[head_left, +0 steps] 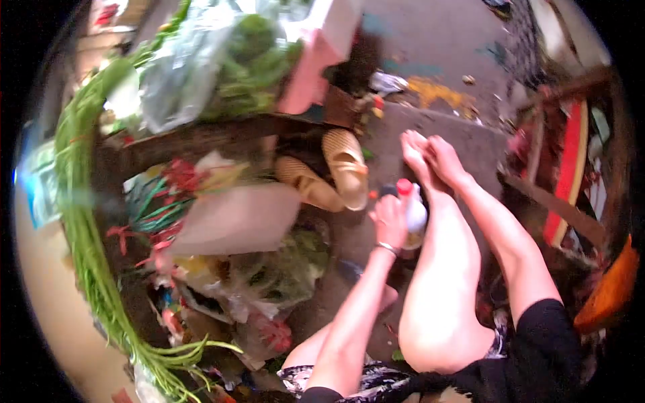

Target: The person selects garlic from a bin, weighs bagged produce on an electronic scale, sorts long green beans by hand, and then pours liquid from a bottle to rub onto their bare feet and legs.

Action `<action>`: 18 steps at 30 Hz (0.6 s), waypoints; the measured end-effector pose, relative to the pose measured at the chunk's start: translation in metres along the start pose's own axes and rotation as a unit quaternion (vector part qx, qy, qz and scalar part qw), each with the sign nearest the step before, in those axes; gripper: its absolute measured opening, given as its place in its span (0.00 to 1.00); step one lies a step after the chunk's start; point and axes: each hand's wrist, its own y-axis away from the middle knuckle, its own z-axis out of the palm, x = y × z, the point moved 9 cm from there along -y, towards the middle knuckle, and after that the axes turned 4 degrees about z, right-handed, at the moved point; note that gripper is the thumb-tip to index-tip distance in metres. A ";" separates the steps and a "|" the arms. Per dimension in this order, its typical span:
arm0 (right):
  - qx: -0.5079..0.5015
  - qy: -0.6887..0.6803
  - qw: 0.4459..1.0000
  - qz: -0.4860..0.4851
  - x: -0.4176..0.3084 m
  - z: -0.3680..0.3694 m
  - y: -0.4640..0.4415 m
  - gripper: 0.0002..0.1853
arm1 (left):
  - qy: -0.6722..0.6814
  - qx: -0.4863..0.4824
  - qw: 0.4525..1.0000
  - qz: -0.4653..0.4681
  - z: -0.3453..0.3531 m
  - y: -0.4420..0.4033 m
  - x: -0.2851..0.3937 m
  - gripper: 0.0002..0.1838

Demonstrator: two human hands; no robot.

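Observation:
A white bottle with a red cap [416,215] stands upright beside my lower leg. My left hand [390,220], with a bracelet at the wrist, is closed against the bottle's left side; its fingertips are hidden. My right hand [443,160] reaches past my knee to my bare foot [414,149] and seems to touch it. Blur hides the fingers of my right hand, and I make out nothing in it.
A pair of tan slippers [346,168] lies left of the bottle. Long green stalks [74,181] hang at the far left. Bagged greens [252,74] sit on a raised surface above. A pale sheet [235,218] covers plastic bags. A wooden frame [564,208] stands right.

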 end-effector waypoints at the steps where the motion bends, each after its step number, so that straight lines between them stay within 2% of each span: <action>1: 0.021 0.016 0.999 0.033 0.008 0.004 -0.005 0.06 | -0.006 0.011 1.000 0.023 -0.003 -0.006 0.003 0.15; 3: 0.044 0.002 0.997 0.060 0.011 0.011 -0.005 0.06 | 0.050 -0.018 0.998 0.014 -0.006 -0.021 0.011 0.15; 6: 0.025 -0.044 0.997 0.060 0.000 0.008 0.009 0.06 | 0.047 -0.027 0.998 0.034 -0.007 -0.035 0.017 0.11; 8: -0.001 -0.048 0.999 0.000 -0.011 0.002 0.012 0.07 | 0.063 -0.030 0.997 0.042 -0.009 -0.047 0.022 0.11; 10: -0.017 -0.012 0.999 0.041 0.001 0.002 0.005 0.06 | 0.037 -0.049 0.996 0.062 -0.004 -0.057 0.024 0.11; 13: 0.090 -0.040 0.993 0.071 -0.004 0.001 0.006 0.07 | -0.009 -0.083 0.994 0.066 0.002 -0.070 0.020 0.12; 14: 0.089 -0.040 0.992 0.075 -0.006 -0.001 0.009 0.07 | -0.018 -0.094 0.994 0.060 0.003 -0.073 0.019 0.12; 16: 0.019 -0.085 0.994 0.059 -0.023 -0.001 0.012 0.09 | -0.009 -0.103 0.993 0.050 0.003 -0.075 0.018 0.12; 18: -0.009 -0.032 0.997 0.073 -0.007 -0.002 0.011 0.10 | -0.035 -0.116 0.991 0.061 0.008 -0.080 0.021 0.12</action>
